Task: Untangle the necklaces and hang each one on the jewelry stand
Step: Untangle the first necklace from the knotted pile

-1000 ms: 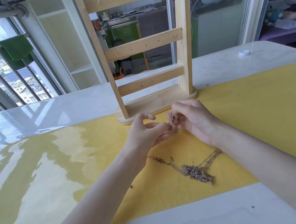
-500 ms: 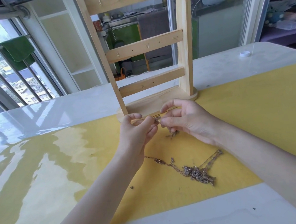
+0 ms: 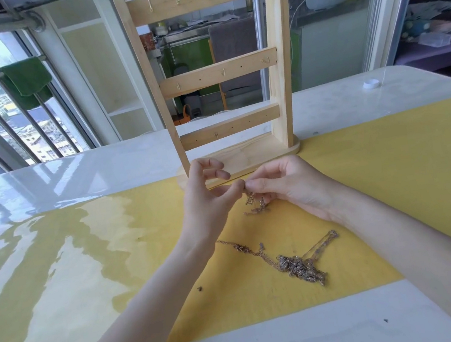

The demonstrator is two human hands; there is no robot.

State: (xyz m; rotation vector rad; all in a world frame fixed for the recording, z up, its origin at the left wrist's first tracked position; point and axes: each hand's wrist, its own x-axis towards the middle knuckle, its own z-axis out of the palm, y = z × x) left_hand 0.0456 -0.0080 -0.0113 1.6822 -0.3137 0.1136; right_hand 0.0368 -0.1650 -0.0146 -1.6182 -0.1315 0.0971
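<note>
Still untangling here, nothing hanging on the jewelry stand (image 3: 218, 72) yet, all hooks bare. Left hand (image 3: 208, 199) and right hand (image 3: 285, 188) meeting fingertip to fingertip just above the desk (image 3: 73, 176), both pinching the top of a small necklace (image 3: 255, 204) that's dangling right below the fingertips, bunched and looking knotted. Left hand's other fingers curling loose above the pinch. Rest of the necklaces sitting as a tangled pile (image 3: 300, 265) on the yellow mat (image 3: 394, 174), nearer the body than both hands, down between the wrists, one chain end trailing out toward the left forearm. Stand rising right behind the hands, base almost touching the left fingers. Next move probably calling for teasing the pinched bit apart slowly, finding the free end or clasp, not yanking, then lifting up to a hook. Hard telling if it's fully separate from the pile, looking apart though.
</note>
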